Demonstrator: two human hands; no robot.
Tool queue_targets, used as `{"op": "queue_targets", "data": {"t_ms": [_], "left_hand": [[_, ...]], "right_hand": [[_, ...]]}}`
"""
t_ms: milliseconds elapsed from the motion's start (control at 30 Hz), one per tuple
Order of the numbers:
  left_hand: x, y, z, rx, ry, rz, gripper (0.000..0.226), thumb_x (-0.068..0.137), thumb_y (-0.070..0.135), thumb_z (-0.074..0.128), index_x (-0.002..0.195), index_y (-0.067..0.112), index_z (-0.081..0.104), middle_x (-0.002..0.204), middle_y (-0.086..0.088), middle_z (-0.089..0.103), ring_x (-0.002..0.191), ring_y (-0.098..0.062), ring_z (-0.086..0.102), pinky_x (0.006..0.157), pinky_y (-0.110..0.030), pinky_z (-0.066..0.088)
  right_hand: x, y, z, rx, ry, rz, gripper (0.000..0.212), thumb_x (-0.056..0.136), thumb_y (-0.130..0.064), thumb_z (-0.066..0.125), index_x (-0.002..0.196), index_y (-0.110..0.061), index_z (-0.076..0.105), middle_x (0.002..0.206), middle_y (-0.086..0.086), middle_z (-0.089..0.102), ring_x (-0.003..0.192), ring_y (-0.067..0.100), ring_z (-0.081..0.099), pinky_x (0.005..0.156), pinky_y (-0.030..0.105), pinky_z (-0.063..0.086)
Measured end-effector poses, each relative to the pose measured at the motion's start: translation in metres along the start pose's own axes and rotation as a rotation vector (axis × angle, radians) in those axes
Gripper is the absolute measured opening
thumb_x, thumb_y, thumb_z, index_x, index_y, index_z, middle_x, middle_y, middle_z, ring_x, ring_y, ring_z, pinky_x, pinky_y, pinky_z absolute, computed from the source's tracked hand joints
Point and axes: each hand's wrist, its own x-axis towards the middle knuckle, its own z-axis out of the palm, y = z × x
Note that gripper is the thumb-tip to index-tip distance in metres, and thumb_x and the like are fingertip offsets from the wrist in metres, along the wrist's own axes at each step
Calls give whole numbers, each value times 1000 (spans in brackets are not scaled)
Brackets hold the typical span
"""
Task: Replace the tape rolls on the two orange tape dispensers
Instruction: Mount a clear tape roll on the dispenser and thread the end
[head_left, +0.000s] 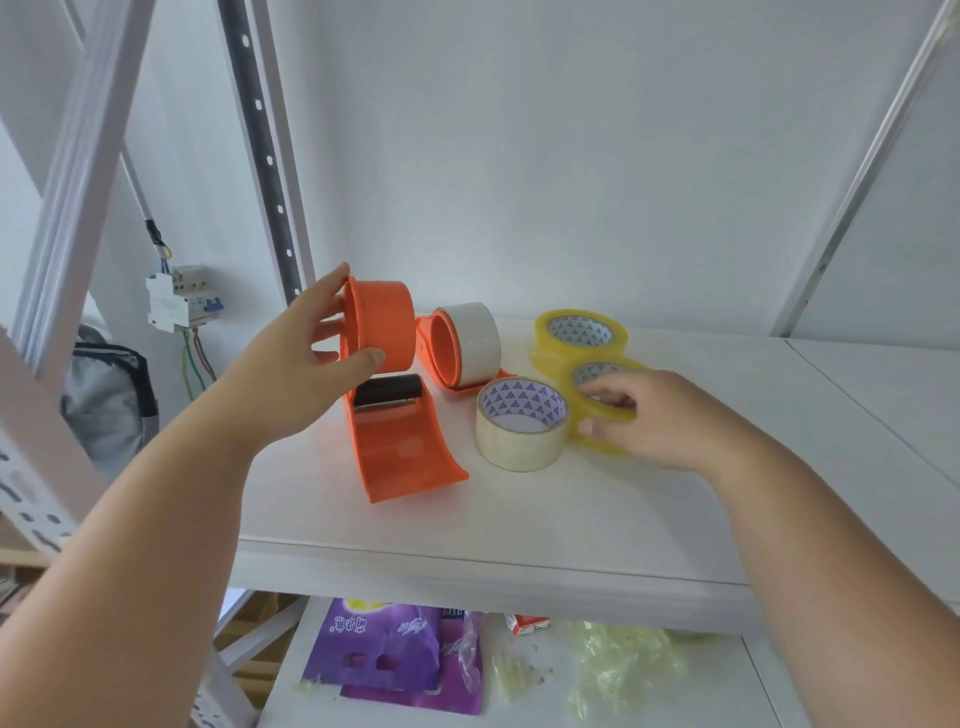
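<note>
Head view — left hand grips dispenser.

I see a white shelf carrying two orange dispensers at nine o'clock, a cream roll centrally, two yellow rolls at three.

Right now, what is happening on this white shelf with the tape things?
A person is changing tape rolls. The left hand grips the bare hub of the nearer orange plastic tape dispenser, which carries no roll. The right hand curls its fingers round a yellow transparent tape roll. The second orange dispenser behind already bears a whitish roll. A cream tape roll and another yellow roll lie loose on the shelf.
</note>
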Motion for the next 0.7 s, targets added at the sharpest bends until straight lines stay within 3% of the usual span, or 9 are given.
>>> {"op": "queue_targets", "data": {"t_ms": [133, 233, 333, 433, 500, 600, 700], "left_hand": [[0, 0, -2, 7, -11, 8, 81, 84, 20, 67, 148, 34, 20, 143, 7, 44, 127, -12, 46, 104, -44, 42], [-1, -1, -2, 5, -9, 9, 81, 84, 20, 68, 148, 35, 20, 143, 7, 44, 127, -12, 47, 104, -44, 42], [-2, -1, -2, -7, -2, 11, 81, 84, 19, 68, 147, 35, 21, 142, 7, 44, 127, -12, 46, 104, -44, 42], [-3, -1, -1, -9, -8, 13, 81, 84, 19, 68, 147, 36, 20, 142, 8, 44, 127, -12, 46, 104, -43, 42], [-5, -1, -1, -2, -15, 14, 81, 84, 19, 68, 147, 36, 20, 143, 9, 43, 127, -12, 46, 104, -42, 42], [-6, -3, -2, -2, -16, 15, 82, 83, 20, 68, 147, 37, 20, 143, 8, 43, 127, -11, 46, 105, -42, 42], [-8, -4, -3, 1, -17, 15, 82, 83, 19, 69, 147, 37, 21, 143, 8, 43, 127, -12, 46, 104, -42, 42]], "right_hand": [[1, 7, -6, 0, -20, 22, 53, 85, -14, 66, 134, -27, 51, 113, -4, 59, 114, 15, 56, 92, 25, 41], [0, 8, -11, 18, -81, 38, 55, 84, 0, 58, 133, -23, 53, 122, -3, 60, 107, 8, 54, 89, 19, 39], [1, 4, -10, 35, -72, 59, 43, 84, -13, 60, 125, -25, 59, 118, -7, 61, 102, 6, 54, 90, 20, 41], [5, 0, -3, -56, -55, 86, 41, 84, -28, 66, 124, -26, 59, 114, -8, 59, 110, 12, 56, 93, 26, 43], [7, 0, 0, -123, -69, 81, 41, 85, -28, 65, 125, -26, 58, 121, -6, 60, 115, 16, 55, 96, 30, 43], [2, 2, -10, -163, -114, 95, 31, 84, -23, 65, 114, -32, 62, 108, -11, 60, 110, 15, 56, 95, 30, 43], [-8, 12, -26, -253, -149, 152, 32, 82, -17, 62, 104, -41, 62, 109, -16, 58, 110, 14, 53, 96, 27, 39]]}}
